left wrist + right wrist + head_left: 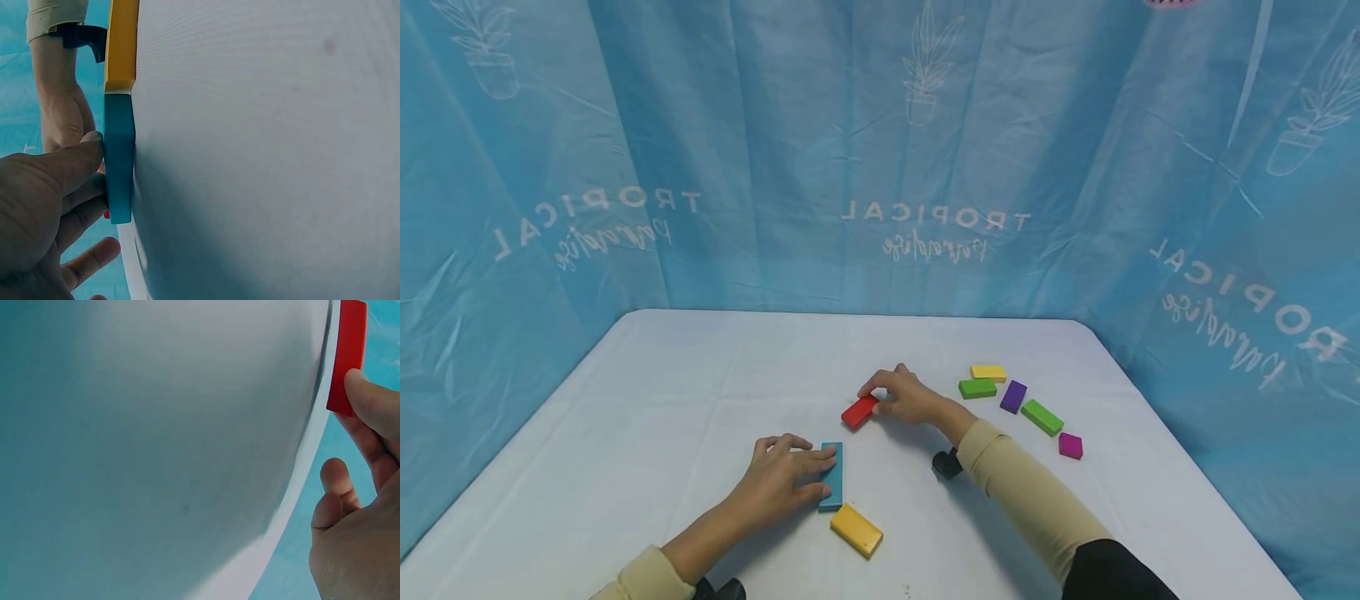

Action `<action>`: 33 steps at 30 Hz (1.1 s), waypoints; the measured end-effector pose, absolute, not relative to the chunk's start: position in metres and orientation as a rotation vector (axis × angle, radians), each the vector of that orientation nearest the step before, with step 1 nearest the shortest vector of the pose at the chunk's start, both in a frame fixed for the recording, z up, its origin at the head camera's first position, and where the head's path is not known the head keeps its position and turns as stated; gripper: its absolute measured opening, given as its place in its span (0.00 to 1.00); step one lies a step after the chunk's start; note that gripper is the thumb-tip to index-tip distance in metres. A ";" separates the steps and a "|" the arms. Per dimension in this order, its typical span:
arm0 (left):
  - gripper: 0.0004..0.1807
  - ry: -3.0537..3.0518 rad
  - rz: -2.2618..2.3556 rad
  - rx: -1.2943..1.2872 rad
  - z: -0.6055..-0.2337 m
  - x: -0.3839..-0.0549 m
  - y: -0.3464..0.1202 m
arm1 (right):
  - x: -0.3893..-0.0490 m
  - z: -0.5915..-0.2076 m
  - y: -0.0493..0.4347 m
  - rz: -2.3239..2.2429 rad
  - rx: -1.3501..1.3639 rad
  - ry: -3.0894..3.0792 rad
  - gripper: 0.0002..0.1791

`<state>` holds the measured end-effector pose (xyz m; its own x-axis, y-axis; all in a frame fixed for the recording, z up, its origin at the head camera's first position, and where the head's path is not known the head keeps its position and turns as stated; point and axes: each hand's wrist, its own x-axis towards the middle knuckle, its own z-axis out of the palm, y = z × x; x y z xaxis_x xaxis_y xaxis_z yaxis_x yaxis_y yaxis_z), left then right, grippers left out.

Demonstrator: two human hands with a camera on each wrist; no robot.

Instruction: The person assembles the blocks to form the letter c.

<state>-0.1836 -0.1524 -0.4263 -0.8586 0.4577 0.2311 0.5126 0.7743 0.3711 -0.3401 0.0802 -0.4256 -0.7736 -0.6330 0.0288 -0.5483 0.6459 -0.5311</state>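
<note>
A blue block (832, 483) lies lengthwise on the white table. My left hand (784, 479) holds it from the left, thumb near its close end and fingers nearer its far end. In the left wrist view, thumb and fingertips meet the side of the blue block (119, 159). A yellow block (857, 531) lies at an angle just below the blue block's near end. Farther up, my right hand (913, 400) pinches a red block (859, 412) by its right end. The right wrist view shows the thumb on the red block (348, 356), with other fingers behind it.
Toward the right side lie another yellow block (988, 373), a green block (977, 388), a purple block (1013, 397), a second green block (1042, 417) and a magenta block (1071, 446). A blue printed curtain (790, 150) surrounds the table (700, 375).
</note>
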 end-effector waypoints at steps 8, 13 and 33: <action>0.23 -2.805 -0.653 -0.807 -0.430 -0.184 -0.153 | -0.339 -0.427 0.070 -0.734 -1.022 2.658 0.18; 0.23 -2.808 -0.651 -0.807 -0.431 -0.185 -0.153 | -0.338 -0.429 0.066 -0.706 -1.042 2.653 0.18; 0.23 -2.832 -0.635 -0.788 -0.428 -0.184 -0.152 | -0.331 -0.424 0.053 -0.607 -1.083 2.678 0.20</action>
